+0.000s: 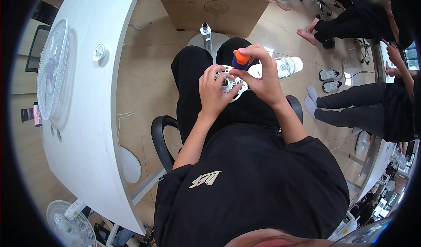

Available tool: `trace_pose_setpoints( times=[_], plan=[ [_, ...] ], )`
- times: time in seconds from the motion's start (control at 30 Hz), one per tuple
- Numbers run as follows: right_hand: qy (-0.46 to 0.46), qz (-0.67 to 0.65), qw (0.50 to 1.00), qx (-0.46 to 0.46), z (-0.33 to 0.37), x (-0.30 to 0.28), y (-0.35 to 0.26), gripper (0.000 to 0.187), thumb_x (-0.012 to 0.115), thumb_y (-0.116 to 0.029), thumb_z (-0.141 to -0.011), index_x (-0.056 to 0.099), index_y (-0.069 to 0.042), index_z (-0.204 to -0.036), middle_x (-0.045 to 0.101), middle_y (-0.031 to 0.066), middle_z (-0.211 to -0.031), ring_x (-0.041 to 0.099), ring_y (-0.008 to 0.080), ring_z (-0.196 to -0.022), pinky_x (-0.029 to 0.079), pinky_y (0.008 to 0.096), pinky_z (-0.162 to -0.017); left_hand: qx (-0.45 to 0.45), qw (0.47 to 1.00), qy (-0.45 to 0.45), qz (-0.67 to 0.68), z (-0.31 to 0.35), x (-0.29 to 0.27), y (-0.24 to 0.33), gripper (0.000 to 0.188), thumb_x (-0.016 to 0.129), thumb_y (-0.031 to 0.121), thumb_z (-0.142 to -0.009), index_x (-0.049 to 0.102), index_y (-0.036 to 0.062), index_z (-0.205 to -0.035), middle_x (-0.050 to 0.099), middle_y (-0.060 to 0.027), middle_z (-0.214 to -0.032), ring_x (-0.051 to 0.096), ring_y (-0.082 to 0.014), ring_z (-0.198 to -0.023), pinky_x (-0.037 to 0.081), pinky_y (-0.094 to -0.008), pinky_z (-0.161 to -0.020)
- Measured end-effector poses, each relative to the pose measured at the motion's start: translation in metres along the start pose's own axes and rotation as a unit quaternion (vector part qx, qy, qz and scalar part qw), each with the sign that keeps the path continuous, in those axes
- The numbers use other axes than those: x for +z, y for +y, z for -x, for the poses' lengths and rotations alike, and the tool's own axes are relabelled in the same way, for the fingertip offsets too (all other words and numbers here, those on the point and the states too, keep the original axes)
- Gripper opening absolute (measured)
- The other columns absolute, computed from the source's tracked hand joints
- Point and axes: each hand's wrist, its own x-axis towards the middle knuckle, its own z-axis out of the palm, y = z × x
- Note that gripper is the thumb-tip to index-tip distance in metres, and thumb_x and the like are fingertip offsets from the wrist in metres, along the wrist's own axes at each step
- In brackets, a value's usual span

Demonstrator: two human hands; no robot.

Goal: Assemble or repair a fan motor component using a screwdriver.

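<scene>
Grasping white motor housing [237,96] in left grip [213,89], pinched orange-and-blue screwdriver [240,60] in right grip [264,78]; needed square, even pressure.

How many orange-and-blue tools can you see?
1: the orange-and-blue tool, held in the right hand, close to the white part. Others may be hidden.

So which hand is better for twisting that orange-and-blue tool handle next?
Probably the right hand: it grips the orange-and-blue tool handle. The left hand is on the white fan motor housing, seemingly steadying it.
</scene>
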Motion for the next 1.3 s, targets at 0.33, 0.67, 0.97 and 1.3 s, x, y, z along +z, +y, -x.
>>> trace_pose_setpoints(
  times=[0.33,0.67,0.97,1.3],
  plan=[
    [-0.010,-0.088,0.996,0.026,-0.002,-0.010,0.004,0.049,0.075,0.007,-0.079,0.061,-0.004,-0.125,0.070,0.0158,-0.120,0.069,0.0275,-0.107,0.053,0.0374,-0.094,-0.002,1.000,0.005,-0.002,0.002,0.003,-0.003,0.038,0.089,0.039,-0.071,0.067,0.0132,-0.089,0.064,-0.0032,-0.118,0.060,-0.0296,-0.118,0.046,-0.0454,-0.093],
    [-0.014,0.026,0.999,-0.033,-0.002,-0.010,-0.002,0.053,0.082,0.004,-0.076,0.059,-0.008,-0.122,0.072,0.0166,-0.119,0.070,0.0212,-0.101,0.054,0.0338,-0.089,-0.003,1.000,0.003,0.009,0.001,0.001,0.001,0.034,0.085,0.039,-0.075,0.067,0.0131,-0.088,0.064,-0.0055,-0.114,0.058,-0.0316,-0.119,0.043,-0.0456,-0.095],
    [0.053,0.084,0.995,-0.027,0.007,0.000,0.003,0.054,0.086,0.001,-0.075,0.056,-0.007,-0.119,0.059,0.0061,-0.097,0.062,0.0134,-0.086,0.050,0.0293,-0.076,-0.005,1.000,0.005,0.015,0.004,0.004,0.000,0.034,0.085,0.039,-0.074,0.067,0.0137,-0.087,0.064,-0.0054,-0.114,0.058,-0.0315,-0.119,0.043,-0.0455,-0.095],
    [0.015,0.060,0.998,0.013,-0.019,-0.004,0.047,0.104,0.093,-0.034,-0.068,0.033,0.001,-0.146,0.049,0.0157,-0.140,0.065,0.0239,-0.105,0.053,0.0382,-0.089,0.017,1.000,-0.005,-0.015,0.002,0.001,0.006,0.034,0.085,0.037,-0.075,0.069,0.0115,-0.091,0.062,-0.0074,-0.116,0.056,-0.0321,-0.121,0.042,-0.0460,-0.097]
  ],
)
